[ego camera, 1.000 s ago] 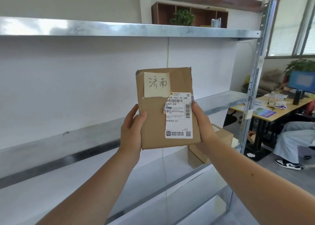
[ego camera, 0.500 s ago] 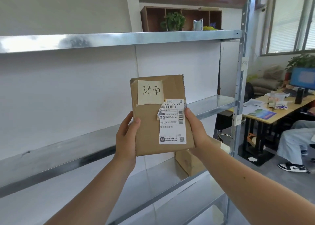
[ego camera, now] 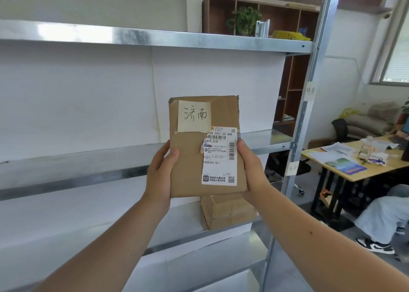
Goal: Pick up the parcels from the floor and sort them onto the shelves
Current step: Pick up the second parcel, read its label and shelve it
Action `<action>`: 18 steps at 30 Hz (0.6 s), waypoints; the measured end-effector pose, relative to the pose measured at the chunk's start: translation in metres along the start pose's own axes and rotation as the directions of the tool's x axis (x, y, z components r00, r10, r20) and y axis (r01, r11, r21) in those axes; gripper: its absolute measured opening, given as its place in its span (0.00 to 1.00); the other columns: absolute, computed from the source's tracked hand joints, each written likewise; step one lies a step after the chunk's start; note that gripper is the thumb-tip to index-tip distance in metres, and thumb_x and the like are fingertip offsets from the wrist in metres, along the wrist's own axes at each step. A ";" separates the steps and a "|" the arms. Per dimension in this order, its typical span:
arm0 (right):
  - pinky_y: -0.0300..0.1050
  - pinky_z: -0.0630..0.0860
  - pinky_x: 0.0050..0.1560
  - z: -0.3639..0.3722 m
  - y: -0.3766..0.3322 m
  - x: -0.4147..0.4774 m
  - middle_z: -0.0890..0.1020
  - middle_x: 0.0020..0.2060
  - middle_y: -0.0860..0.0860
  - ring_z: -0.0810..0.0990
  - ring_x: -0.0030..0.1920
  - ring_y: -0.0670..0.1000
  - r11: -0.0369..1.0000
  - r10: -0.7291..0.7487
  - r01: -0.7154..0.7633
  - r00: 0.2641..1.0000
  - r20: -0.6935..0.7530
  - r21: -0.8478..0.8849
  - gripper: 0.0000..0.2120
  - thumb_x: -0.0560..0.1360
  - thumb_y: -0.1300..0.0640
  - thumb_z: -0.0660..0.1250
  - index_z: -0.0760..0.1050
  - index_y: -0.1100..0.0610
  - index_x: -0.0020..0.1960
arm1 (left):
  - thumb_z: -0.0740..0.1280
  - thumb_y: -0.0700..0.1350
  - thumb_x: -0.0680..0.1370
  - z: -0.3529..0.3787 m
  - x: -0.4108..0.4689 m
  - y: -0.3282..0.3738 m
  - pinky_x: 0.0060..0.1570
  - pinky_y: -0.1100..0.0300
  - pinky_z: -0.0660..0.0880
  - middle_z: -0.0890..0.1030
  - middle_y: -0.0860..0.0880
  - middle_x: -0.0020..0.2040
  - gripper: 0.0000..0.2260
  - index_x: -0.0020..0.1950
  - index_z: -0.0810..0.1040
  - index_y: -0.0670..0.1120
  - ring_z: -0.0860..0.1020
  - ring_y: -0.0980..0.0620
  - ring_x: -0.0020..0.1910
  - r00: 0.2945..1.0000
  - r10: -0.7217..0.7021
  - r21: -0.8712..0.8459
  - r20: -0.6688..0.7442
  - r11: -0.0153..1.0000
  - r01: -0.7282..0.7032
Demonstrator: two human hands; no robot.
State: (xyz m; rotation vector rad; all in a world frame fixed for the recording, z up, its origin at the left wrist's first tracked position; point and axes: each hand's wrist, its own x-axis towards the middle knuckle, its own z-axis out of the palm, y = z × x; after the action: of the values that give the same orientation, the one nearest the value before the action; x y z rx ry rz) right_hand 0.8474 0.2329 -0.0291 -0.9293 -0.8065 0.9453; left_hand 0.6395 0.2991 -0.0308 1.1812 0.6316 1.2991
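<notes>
White walls and grey metal shelving [ego camera: 299, 136] fill the view. An office counter [ego camera: 354, 165] with papers stands far to the right, and a seated person [ego camera: 380, 214] is next to it.

In front of the shelving, a flat brown cardboard parcel [ego camera: 190, 172] is held upright. It is below the upper shelf [ego camera: 155, 37], at about the level of the middle shelf [ego camera: 88, 172], and it touches neither. The left hand [ego camera: 159, 174] grips its left edge and the right hand [ego camera: 250, 165] grips its right edge. Each thumb presses on the front face. The other fingers go behind the parcel, so I cannot tell how they lie.

A yellow note [ego camera: 194, 115] with handwritten characters is stuck near the top of the parcel, and a white shipping label [ego camera: 219, 159] is below it to the right. A paper tag [ego camera: 311, 90] on the right post seems to carry similar characters.

One small cardboard box [ego camera: 228, 209] already lies on the lower shelf [ego camera: 168, 246], partly hidden behind the held parcel. In my judgement the sorting is at an early stage: one box is placed, and this parcel is lifted for reading but not yet put down. The floor near the shelving is out of view, so I cannot say how many parcels are left.
</notes>
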 end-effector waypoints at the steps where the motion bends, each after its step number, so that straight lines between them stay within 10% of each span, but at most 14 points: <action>1: 0.60 0.84 0.62 -0.006 -0.003 0.002 0.89 0.61 0.56 0.88 0.61 0.60 1.000 0.004 -0.004 1.000 0.007 0.000 0.27 0.78 0.37 0.67 0.82 0.52 0.69 | 0.74 0.65 0.70 0.006 0.000 -0.004 0.59 0.43 0.84 0.87 0.49 0.66 0.35 0.76 0.79 0.54 0.86 0.44 0.64 1.000 -0.004 0.007 -0.006 1.000 0.004; 6: 0.53 0.87 0.52 -0.027 -0.008 0.017 0.89 0.60 0.55 0.89 0.58 0.59 0.999 0.036 -0.036 0.999 0.004 0.024 0.21 0.83 0.40 0.65 0.83 0.51 0.68 | 0.75 0.65 0.70 0.028 0.009 -0.014 0.51 0.48 0.86 0.88 0.50 0.65 0.34 0.75 0.79 0.56 0.87 0.46 0.62 0.999 -0.005 0.018 -0.042 1.000 0.006; 18: 0.66 0.80 0.68 -0.062 -0.013 0.072 0.88 0.62 0.57 0.86 0.63 0.62 0.999 -0.041 0.042 0.999 -0.036 0.035 0.26 0.79 0.38 0.68 0.81 0.51 0.71 | 0.75 0.63 0.70 0.066 0.066 -0.043 0.47 0.53 0.86 0.88 0.50 0.65 0.34 0.75 0.80 0.55 0.87 0.47 0.61 1.000 0.008 -0.005 0.011 1.000 -0.008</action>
State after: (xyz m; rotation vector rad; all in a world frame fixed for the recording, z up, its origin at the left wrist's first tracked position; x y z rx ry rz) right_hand 0.9324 0.2777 -0.0289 -0.8928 -0.7737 0.9025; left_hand 0.7302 0.3478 -0.0312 1.1871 0.6161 1.2996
